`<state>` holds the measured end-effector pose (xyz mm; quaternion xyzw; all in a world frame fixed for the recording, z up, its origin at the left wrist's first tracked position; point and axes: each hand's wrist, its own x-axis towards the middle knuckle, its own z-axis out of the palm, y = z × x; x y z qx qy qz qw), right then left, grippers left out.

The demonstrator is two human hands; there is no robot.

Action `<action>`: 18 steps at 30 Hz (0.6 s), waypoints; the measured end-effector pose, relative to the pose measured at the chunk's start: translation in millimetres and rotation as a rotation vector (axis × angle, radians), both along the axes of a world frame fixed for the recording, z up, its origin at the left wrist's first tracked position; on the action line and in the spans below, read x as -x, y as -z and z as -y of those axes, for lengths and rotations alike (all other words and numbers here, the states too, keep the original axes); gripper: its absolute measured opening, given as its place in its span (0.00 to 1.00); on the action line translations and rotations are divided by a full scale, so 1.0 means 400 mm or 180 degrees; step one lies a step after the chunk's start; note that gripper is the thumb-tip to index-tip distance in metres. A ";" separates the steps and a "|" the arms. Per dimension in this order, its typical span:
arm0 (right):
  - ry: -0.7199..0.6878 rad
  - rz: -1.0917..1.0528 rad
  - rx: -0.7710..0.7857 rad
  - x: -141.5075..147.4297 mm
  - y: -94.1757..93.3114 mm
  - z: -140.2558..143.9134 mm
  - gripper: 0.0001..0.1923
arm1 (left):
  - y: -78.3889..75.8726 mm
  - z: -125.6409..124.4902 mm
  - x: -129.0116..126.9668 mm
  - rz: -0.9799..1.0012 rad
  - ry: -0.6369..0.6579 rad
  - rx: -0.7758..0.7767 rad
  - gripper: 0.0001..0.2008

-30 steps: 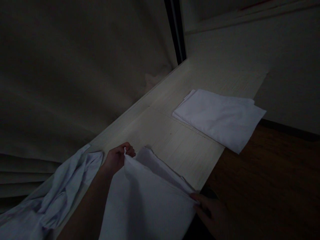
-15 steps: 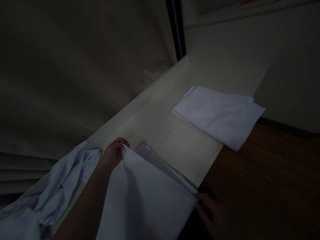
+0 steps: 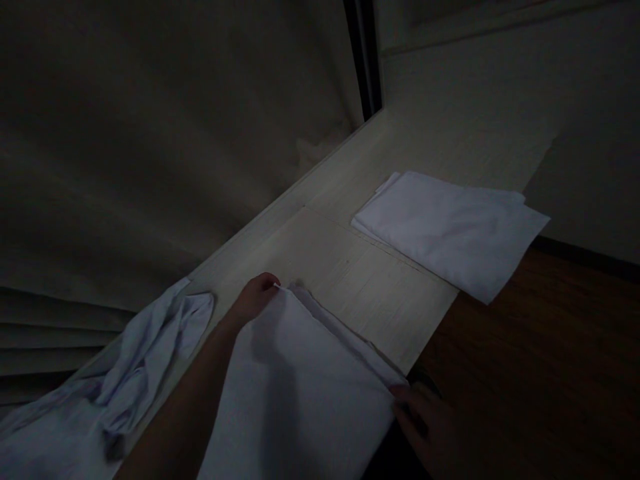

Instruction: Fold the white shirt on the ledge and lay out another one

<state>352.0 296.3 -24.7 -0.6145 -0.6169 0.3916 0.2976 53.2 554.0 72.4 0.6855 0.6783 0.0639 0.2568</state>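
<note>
White cotton-like cloth (image 3: 300,387) is lying half folded on the pale wooden shelf (image 3: 350,267), draping over its edge. Left hand (image 3: 257,297) is pinching the far corner; right hand (image 3: 425,427) is gripping the near corner. It looks light, limp and crease-prone, so corners are probably the best holds.
</note>
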 end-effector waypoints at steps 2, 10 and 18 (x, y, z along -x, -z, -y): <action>0.0106 0.0061 -0.0063 -0.003 0.017 0.003 0.14 | 0.068 -0.018 -0.020 -0.0356 0.0083 -0.0113 0.13; 0.0011 0.0042 -0.0388 -0.006 0.025 0.021 0.12 | 0.143 -0.027 -0.026 -0.0902 0.0274 0.0071 0.16; 0.0416 -0.0042 -0.0315 -0.002 0.019 0.028 0.16 | 0.002 0.045 0.013 0.0150 0.0481 0.0121 0.11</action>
